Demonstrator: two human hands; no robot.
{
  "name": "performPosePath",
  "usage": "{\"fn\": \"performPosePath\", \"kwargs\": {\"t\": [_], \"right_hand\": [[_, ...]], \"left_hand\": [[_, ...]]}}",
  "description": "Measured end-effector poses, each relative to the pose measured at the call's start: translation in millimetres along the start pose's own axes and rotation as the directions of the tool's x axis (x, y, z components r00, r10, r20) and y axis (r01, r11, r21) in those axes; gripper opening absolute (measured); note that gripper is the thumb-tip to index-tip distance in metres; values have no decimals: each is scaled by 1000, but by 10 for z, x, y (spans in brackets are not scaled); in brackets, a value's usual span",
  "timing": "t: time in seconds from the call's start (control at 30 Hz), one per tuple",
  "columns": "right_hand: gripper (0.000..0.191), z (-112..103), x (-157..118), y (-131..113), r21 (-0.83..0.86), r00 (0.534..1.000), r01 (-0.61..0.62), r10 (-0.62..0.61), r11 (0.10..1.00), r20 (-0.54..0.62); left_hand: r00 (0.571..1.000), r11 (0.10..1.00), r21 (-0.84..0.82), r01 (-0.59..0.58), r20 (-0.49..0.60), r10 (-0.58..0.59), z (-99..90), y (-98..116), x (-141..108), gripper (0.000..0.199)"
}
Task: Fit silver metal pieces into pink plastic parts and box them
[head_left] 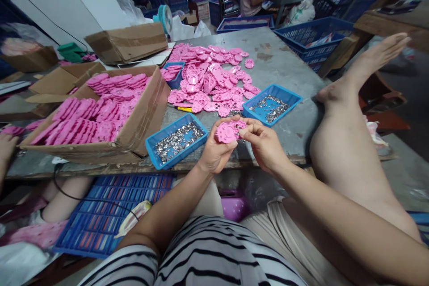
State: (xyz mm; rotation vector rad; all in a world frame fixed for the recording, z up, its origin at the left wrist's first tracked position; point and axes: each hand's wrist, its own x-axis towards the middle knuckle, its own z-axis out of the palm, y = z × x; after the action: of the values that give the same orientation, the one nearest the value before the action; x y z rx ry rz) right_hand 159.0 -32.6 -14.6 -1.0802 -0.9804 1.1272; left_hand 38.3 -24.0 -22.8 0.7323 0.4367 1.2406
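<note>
My left hand (pixel 217 149) holds a pink plastic piece (pixel 226 132) by its edge, just past the table's front edge. The fingers of my right hand (pixel 263 143) are pinched together at the piece's right side; whatever small thing may be between them is too small to name. Left of my hands is a blue tray (pixel 157 161) with many small shiny metal parts (pixel 177 142). Another blue tray (pixel 292 98) with similar metal parts lies beyond my right hand. A large heap of pink pieces (pixel 209 78) spreads over the table behind both trays.
A cardboard box (pixel 134 136) full of stacked pink pieces stands on the table (pixel 284 60) at the left. My bare leg (pixel 348 143) rests up at the right. A blue crate (pixel 100 214) is below the table. Other people sit at the far left and in the back.
</note>
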Motion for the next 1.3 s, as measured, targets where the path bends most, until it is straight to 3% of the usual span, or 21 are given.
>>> {"fn": "performPosePath", "kwargs": {"t": [0.47,0.67,1.03,1.13,1.2,1.23,1.3], "right_hand": [[25,25,2,62,-36,997,63,-64,997,-47],[13,20,18,31,139,999,-2,7,990,-35],[11,-41,107,167,64,993,-70,76,995,-95],[10,-164,250,230,-103,988,-66,50,992,-146],[6,-245,334,242,-362,995,-68,36,930,-95],[5,-272,361,239,-517,998,-60,39,854,-51],[7,-283,377,217,-787,997,-6,64,617,43]], "left_hand": [[999,1000,-1,-30,11,30,-3,-43,-1,51],[994,995,-81,52,-91,-59,31,6,22,56],[953,975,-177,138,-245,-179,-49,-13,117,61],[949,981,-136,142,-263,-174,-72,73,139,58],[960,990,-91,111,-249,-131,-59,181,145,57],[966,994,-70,84,-238,-99,-48,244,147,57],[975,999,-38,19,-221,-27,-29,370,146,55]]}}
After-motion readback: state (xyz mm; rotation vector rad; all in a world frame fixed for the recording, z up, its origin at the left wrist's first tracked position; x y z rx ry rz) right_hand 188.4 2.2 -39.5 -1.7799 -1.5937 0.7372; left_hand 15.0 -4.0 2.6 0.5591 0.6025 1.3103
